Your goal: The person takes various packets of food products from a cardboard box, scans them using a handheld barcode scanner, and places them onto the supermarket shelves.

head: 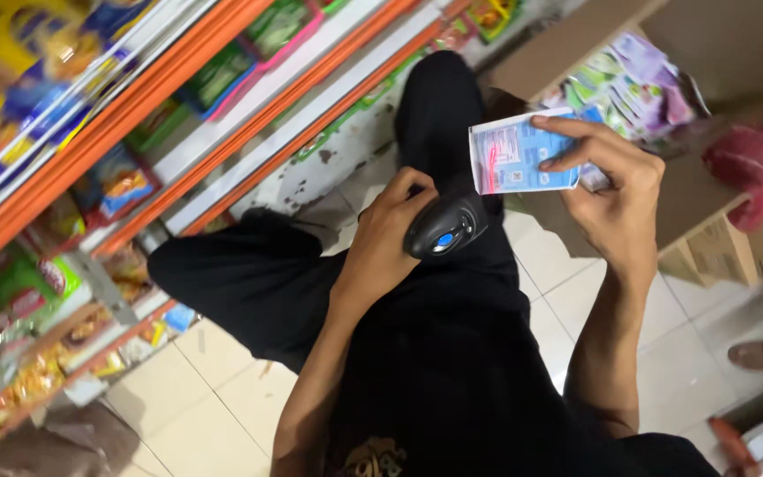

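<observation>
Shelf goods (pixel 55 79) left of the handheld scanner (pixel 444 227): blurred, kinds unreadable. Scanner grip hidden under left hand (pixel 386 234). Carton (pixel 708 53) beyond it cut off by top edge.

A black handheld barcode scanner (pixel 445 227) with a blue-lit button pointed up at a small blue-and-white sachet packet (pixel 523 157) — held flat, printed back facing the camera, red scan line crossing its left side

Flat blue-white packet (pixel 523 155) held upper centre; pastel sachets (pixel 638 84) in carton behind; colourful, blurred packages (pixel 19 291) shelved left.
</observation>
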